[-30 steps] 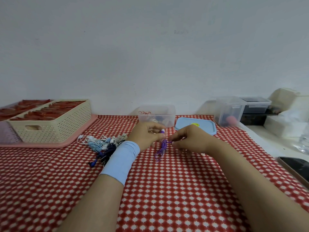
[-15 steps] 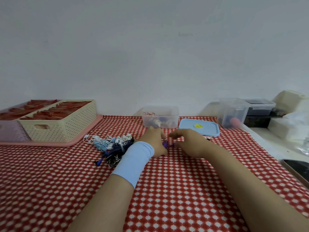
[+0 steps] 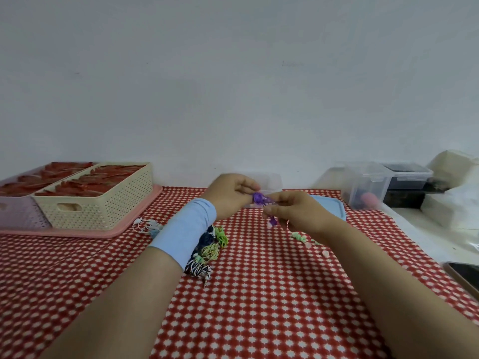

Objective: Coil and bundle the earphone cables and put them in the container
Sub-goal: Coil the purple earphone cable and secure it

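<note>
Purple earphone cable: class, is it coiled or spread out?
Mostly coiled. The purple earphone cable forms a tight wound bundle pinched between the left hand and right hand, with one short end hanging loose below.

Light is soft, even and rather flat, with a cool grey cast on the wall [image 3: 233, 86] above the grip. Where the left hand [image 3: 228, 196] and right hand [image 3: 295, 213] pinch the purple cable [image 3: 260, 198], edges are slightly smeared and fine detail is lost. Only faint shadows lie on the tablecloth [image 3: 259, 294] below the grip. Far to its right, a phone [image 3: 464, 277] screen carries a dull sheen. Wide-angle stretch swells the forearms toward the bottom edge.
</note>
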Motion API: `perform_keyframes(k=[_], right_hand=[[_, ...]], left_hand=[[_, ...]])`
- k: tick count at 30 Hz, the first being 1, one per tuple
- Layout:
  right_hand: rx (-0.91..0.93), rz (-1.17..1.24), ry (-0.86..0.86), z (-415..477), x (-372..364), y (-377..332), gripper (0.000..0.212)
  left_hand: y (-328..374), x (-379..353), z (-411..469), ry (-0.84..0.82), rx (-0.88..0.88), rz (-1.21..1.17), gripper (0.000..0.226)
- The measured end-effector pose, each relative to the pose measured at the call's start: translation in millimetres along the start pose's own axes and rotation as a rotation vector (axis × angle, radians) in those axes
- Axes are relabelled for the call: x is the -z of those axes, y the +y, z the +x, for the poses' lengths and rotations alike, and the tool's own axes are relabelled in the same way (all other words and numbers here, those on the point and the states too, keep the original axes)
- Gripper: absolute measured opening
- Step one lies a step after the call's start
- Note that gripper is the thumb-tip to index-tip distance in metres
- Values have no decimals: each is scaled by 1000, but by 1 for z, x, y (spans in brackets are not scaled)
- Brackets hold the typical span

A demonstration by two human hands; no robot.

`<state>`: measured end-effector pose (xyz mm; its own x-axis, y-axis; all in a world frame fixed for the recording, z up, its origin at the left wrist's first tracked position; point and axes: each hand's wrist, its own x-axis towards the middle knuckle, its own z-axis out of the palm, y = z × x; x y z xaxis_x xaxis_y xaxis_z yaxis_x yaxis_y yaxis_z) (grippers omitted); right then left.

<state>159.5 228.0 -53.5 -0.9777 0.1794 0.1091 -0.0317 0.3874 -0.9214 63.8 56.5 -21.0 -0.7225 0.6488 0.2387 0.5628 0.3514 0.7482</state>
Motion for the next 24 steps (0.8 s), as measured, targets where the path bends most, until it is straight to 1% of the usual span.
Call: perform_keyframes(k=[3, 10, 13, 16, 19, 24], right_hand=[[-37, 11, 62, 15, 10, -6, 16], [-21, -141, 224, 80, 34, -28, 12], [-12, -235, 272, 111, 37, -28, 14], [-21, -336, 289, 136, 37, -21, 16], [-51, -421, 264, 157, 36, -7, 15], [-104, -711, 240, 175, 25, 16, 14]], left_hand=[[0, 12, 16, 24, -17, -12, 22], [-3, 28, 74, 87, -57, 162, 25], [-9, 27, 99, 120, -39, 203, 25], [-21, 23, 120, 130, -2, 222, 25], [-37, 15, 137, 104, 31, 248, 29], [-66, -1, 154, 7, 99, 324, 34]])
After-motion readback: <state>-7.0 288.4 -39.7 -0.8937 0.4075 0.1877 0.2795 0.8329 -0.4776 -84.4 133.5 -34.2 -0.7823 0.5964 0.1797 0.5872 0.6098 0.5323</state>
